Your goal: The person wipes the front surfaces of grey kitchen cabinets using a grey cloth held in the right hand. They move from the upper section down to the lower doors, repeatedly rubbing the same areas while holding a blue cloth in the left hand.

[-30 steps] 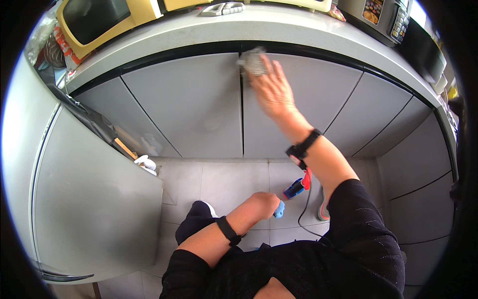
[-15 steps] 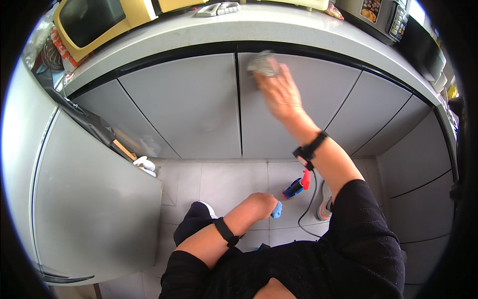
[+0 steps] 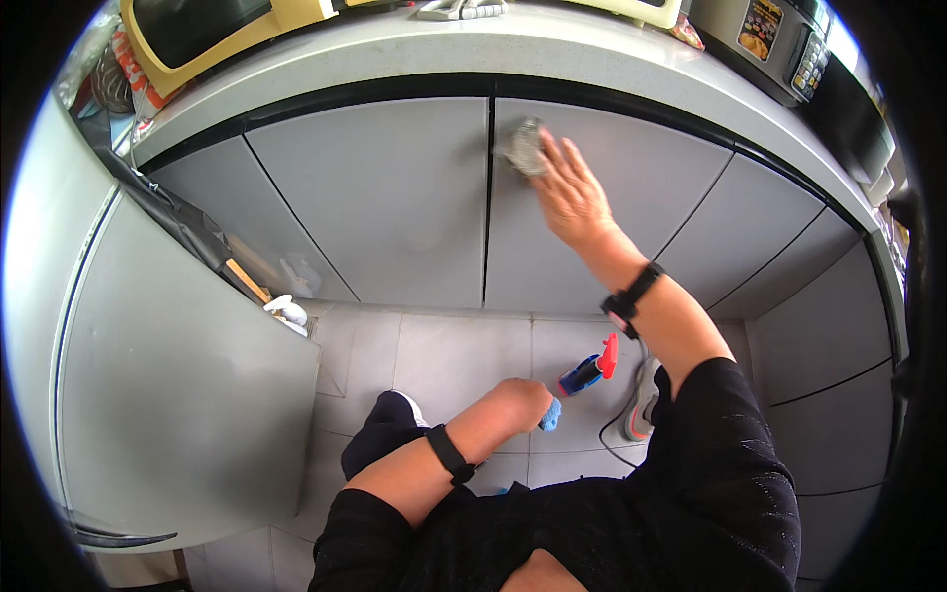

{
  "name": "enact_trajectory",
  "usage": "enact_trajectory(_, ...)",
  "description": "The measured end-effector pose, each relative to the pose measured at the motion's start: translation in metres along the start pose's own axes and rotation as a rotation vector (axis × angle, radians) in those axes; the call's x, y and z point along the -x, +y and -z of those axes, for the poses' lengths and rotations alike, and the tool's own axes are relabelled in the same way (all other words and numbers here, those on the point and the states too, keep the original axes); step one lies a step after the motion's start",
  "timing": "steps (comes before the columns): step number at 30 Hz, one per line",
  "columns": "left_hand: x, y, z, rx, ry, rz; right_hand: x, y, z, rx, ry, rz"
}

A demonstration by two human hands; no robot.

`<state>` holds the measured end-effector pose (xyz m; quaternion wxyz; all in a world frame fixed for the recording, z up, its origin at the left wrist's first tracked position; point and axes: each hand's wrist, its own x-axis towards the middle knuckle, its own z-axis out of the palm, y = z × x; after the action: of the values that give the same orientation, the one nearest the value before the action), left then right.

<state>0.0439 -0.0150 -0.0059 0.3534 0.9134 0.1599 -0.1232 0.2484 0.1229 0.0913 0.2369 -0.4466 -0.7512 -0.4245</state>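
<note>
My right hand (image 3: 575, 197) presses a grey, rough-looking scouring pad (image 3: 526, 148) to a light grey cabinet door (image 3: 631, 197), near its upper left corner beside the dark gap. Its fingers lie stretched along the pad's edge, and the pad is slightly blurred. Low in front of my body, my left hand (image 3: 523, 403) is closed in a fist. A bit of blue cloth (image 3: 550, 415) sticks out of that fist; the rest is hidden. Beyond the left hand, on the tiled floor, stands a spray bottle (image 3: 584, 375) with a red trigger head.
Above the doors runs a pale countertop (image 3: 414, 61) with a yellow oven-like appliance (image 3: 197, 44) at left and a grey cooker (image 3: 755, 44) at right. A fridge (image 3: 187, 375) stands close on my left. My shoe (image 3: 643, 403) is right of the bottle; a black cable (image 3: 614, 444) hangs nearby.
My right hand and the scouring pad have slid a little down the door and slightly right. My left hand still grips the cloth in about the same place. The view has shifted slightly.
</note>
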Motion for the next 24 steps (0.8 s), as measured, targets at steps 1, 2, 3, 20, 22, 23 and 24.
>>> enact_trajectory(1,0.001,-0.001,0.001,0.022,0.03,-0.012,-0.008,-0.009,-0.004,0.11,-0.138,-0.024)
enact_trajectory(2,0.002,-0.001,0.002,0.045,0.047,-0.015,-0.016,-0.014,-0.004,0.21,-0.183,-0.02)
enact_trajectory(3,0.001,-0.002,0.002,0.004,0.073,-0.009,-0.022,-0.013,0.001,0.198,-0.15,-0.039)
enact_trajectory(20,-0.006,-0.005,-0.001,0.042,-0.022,0.009,0.026,0.004,0.005,0.069,-0.162,0.099)
enact_trajectory(22,-0.003,-0.006,-0.003,0.068,0.064,-0.014,-0.006,0.009,0.0,0.048,0.019,0.093)
enact_trajectory(23,-0.002,-0.006,-0.003,0.082,0.095,-0.015,-0.021,0.008,-0.002,0.098,-0.031,0.041)
enact_trajectory(24,-0.001,-0.007,-0.003,0.074,0.116,-0.023,-0.034,0.005,-0.006,0.147,-0.054,-0.009)
